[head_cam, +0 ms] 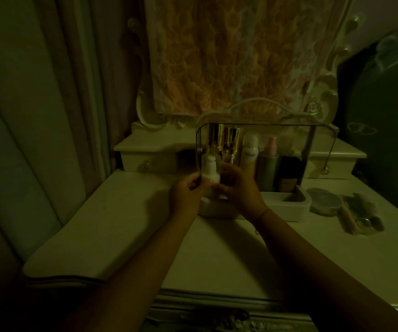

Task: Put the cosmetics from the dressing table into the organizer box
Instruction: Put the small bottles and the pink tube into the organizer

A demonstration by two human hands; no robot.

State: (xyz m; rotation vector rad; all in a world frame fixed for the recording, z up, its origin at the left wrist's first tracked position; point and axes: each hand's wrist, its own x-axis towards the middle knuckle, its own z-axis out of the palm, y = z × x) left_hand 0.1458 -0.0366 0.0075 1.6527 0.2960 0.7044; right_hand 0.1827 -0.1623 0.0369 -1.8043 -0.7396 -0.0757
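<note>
The scene is dim. A white organizer box with a clear domed lid stands on the dressing table. Inside it stand gold tubes, a white bottle, a grey spray bottle with a pink top and a dark bottle. A small white pump bottle is upright at the box's left front, held between both hands. My left hand pinches its left side. My right hand grips its right side and base.
Right of the box lie a round compact, a wooden-handled brush and a small metal item. Small drawers flank the box at the back. A cloth-covered mirror rises behind, and a curtain hangs at the left.
</note>
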